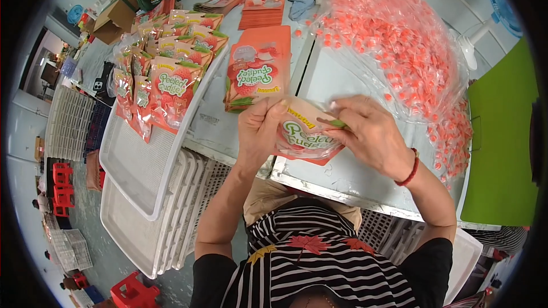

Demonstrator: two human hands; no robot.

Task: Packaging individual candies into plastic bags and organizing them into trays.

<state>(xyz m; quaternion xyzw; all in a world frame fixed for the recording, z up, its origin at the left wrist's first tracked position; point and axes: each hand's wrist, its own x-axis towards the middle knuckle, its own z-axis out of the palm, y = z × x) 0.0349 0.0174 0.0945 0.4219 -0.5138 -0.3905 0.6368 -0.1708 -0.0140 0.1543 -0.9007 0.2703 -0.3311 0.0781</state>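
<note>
A red and cream candy pouch (pixel 305 134) is held upright between my two hands, over the near edge of the table. My left hand (pixel 260 128) pinches its upper left corner, thumb on the front. On the other side, the fingers of my right hand (pixel 368 128) grip the upper right corner. Whether the pouch's mouth is parted or pressed together I cannot tell. Just beyond my left hand lies a stack of flat pouches (pixel 260 60) of the same print. A large heap of small pink wrapped candies (pixel 394 40) in clear plastic spreads at the right.
Plump pouches (pixel 171 88) crowd a white mesh tray (pixel 137 159) at the left, above more stacked trays. More flat pouches (pixel 264 8) and a blue-grey cloth (pixel 302 4) lie farther back. A green panel (pixel 502 137) stands at the right; red stools (pixel 134 292) are on the floor.
</note>
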